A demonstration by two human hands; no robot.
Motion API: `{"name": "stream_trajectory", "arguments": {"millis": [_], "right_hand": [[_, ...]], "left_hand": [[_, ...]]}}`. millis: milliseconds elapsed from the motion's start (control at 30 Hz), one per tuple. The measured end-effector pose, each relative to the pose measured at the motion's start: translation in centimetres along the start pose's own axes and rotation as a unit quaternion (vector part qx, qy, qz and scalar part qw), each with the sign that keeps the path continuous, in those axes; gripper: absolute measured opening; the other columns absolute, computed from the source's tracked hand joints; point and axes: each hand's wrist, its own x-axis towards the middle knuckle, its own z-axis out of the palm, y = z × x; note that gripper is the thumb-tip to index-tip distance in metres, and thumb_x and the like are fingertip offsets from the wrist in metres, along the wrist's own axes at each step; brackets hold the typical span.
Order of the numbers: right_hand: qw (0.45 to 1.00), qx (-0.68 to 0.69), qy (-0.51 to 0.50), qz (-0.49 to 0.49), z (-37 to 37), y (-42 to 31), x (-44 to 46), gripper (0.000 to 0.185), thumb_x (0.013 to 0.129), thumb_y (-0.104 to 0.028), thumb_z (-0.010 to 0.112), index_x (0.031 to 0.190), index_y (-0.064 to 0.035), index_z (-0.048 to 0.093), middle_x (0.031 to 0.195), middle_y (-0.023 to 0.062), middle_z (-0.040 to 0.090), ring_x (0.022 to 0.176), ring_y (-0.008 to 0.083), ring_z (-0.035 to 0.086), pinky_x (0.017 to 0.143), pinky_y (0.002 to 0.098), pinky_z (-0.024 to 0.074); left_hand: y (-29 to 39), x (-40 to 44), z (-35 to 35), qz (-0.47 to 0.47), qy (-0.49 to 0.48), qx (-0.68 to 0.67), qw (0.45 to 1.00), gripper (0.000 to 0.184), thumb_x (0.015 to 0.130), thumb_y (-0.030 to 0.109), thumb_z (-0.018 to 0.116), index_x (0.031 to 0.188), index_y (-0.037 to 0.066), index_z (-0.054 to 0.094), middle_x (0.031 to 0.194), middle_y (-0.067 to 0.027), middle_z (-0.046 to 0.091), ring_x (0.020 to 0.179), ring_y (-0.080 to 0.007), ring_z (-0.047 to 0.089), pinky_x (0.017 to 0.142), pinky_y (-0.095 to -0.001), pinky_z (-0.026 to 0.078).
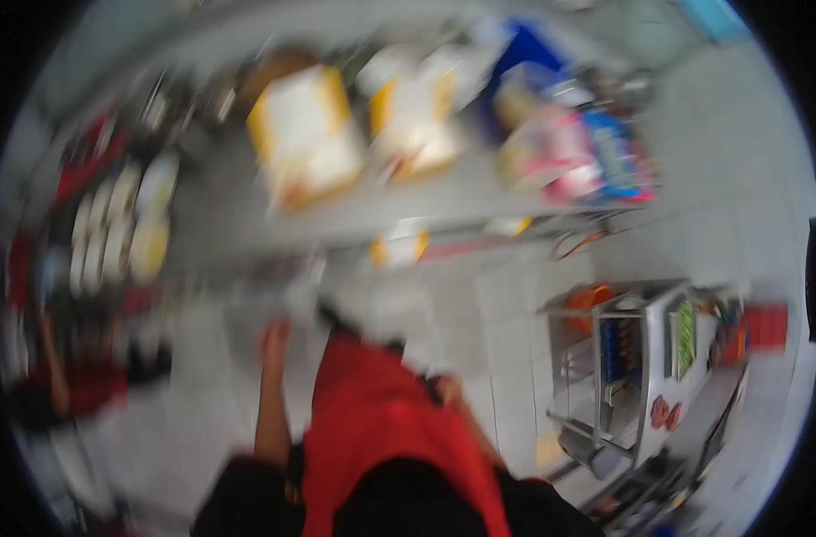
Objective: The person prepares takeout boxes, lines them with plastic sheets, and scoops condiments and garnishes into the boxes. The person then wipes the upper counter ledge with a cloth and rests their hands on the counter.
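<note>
My left hand (275,336) hangs over the tiled floor to the left of my red apron (381,421). It is smeared by motion, and its fingers cannot be made out. At the apron's right edge is my right hand (447,390), also blurred, with its fingers partly hidden. Beyond both hands stands a grey metal table (220,215). On it are a large white and yellow box (305,130) and a second white and yellow box (414,130).
Pink and blue packages (573,157) lie at the table's right end, several white containers (122,224) at its left. A metal rack (645,376) stands to the right. Another person in red (90,385) is at the far left.
</note>
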Motion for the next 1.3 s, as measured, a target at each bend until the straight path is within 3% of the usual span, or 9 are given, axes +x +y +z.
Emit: {"name": "stream_trajectory", "arguments": {"millis": [33,67,333,933,1100,1167,1200,1233,1300], "right_hand": [[0.995,-0.038,-0.001,-0.093,-2.0,-1.5,-2.6,0.024,0.080,-0.015,0.044,0.083,-0.0070,0.066,0.070,0.0092,0.063,0.065,0.0269,0.060,0.059,0.0378,0.0473],[0.922,0.264,-0.031,0.283,-2.5,0.6,-2.8,0.022,0.083,-0.015,0.048,0.088,-0.0035,0.066,0.069,0.0058,0.062,0.062,0.0190,0.058,0.056,0.0308,0.0457],[0.899,0.242,-0.006,0.364,-12.0,-3.7,-8.3,0.028,0.083,-0.019,0.060,0.103,0.0014,0.062,0.080,0.0067,0.064,0.064,0.0141,0.056,0.059,0.0269,0.0459],[0.920,0.180,-0.057,0.344,-11.0,-7.5,-3.3,0.024,0.086,-0.017,0.062,0.104,-0.0001,0.063,0.082,0.0069,0.064,0.074,0.0127,0.059,0.066,0.0266,0.0482],[0.916,0.205,-0.048,0.341,-10.0,-10.2,-1.3,0.025,0.085,-0.020,0.062,0.103,-0.0014,0.063,0.081,0.0043,0.063,0.070,0.0122,0.056,0.061,0.0249,0.0448],[0.891,0.222,-0.072,0.389,-9.5,-10.8,-0.3,0.028,0.086,-0.022,0.060,0.105,-0.0026,0.063,0.082,0.0032,0.062,0.068,0.0119,0.055,0.058,0.0248,0.0436],[0.911,0.180,-0.127,0.349,-9.4,-10.8,-0.2,0.031,0.087,-0.025,0.057,0.108,-0.0027,0.061,0.090,0.0058,0.063,0.076,0.0153,0.057,0.062,0.0293,0.0462],[0.912,0.186,-0.116,0.346,-9.4,-11.2,0.0,0.031,0.087,-0.025,0.057,0.108,-0.0027,0.061,0.090,0.0058,0.063,0.076,0.0153,0.057,0.062,0.0293,0.0462],[0.903,0.256,-0.183,0.293,-8.9,-11.9,1.0,0.036,0.087,-0.028,0.055,0.113,-0.0028,0.059,0.099,0.0093,0.063,0.089,0.0188,0.057,0.069,0.0365,0.0489]], "left_hand": [[0.0,-1.5,1.0,0.006,-0.013,0.052,0.999,0.029,0.094,0.024,0.053,0.109,0.000,0.058,0.104,-0.0112,0.061,0.099,-0.0211,0.058,0.098,-0.0372,0.043],[-2.3,-0.4,-0.4,0.017,-0.031,0.069,0.997,0.026,0.093,0.022,0.055,0.105,0.000,0.059,0.098,-0.0110,0.063,0.092,-0.0197,0.060,0.093,-0.0357,0.046],[-3.5,2.8,4.6,-0.090,0.144,-0.116,0.979,0.026,0.090,0.016,0.059,0.114,0.007,0.054,0.113,-0.0076,0.054,0.101,-0.0236,0.056,0.089,-0.0355,0.051],[4.1,9.2,11.3,-0.138,0.021,-0.392,0.909,0.031,0.097,0.024,0.035,0.112,0.001,0.050,0.132,-0.0183,0.042,0.127,-0.0358,0.039,0.104,-0.0483,0.038],[-6.1,10.8,6.4,-0.372,-0.153,0.038,0.915,0.072,0.090,0.062,0.038,0.132,0.004,0.040,0.140,-0.0109,0.038,0.126,-0.0286,0.039,0.097,-0.0482,0.040],[4.1,0.7,14.8,-0.493,-0.258,0.416,0.719,0.101,0.072,0.075,0.052,0.143,0.007,0.027,0.148,-0.0112,0.026,0.134,-0.0295,0.027,0.104,-0.0546,0.027],[-1.6,1.4,10.7,-0.443,-0.441,0.435,0.648,0.106,0.066,0.068,0.063,0.144,0.008,0.025,0.142,-0.0167,0.037,0.126,-0.0302,0.040,0.106,-0.0421,0.030],[-6.7,0.9,8.2,-0.377,-0.355,0.677,0.523,0.110,0.066,0.072,0.059,0.148,0.018,0.012,0.154,-0.0100,0.009,0.139,-0.0318,0.016,0.110,-0.0517,0.017],[-4.9,0.6,8.8,-0.426,-0.340,0.623,0.562,0.108,0.066,0.067,0.060,0.149,0.018,0.009,0.154,-0.0116,0.009,0.140,-0.0317,0.013,0.112,-0.0461,0.015]]}}
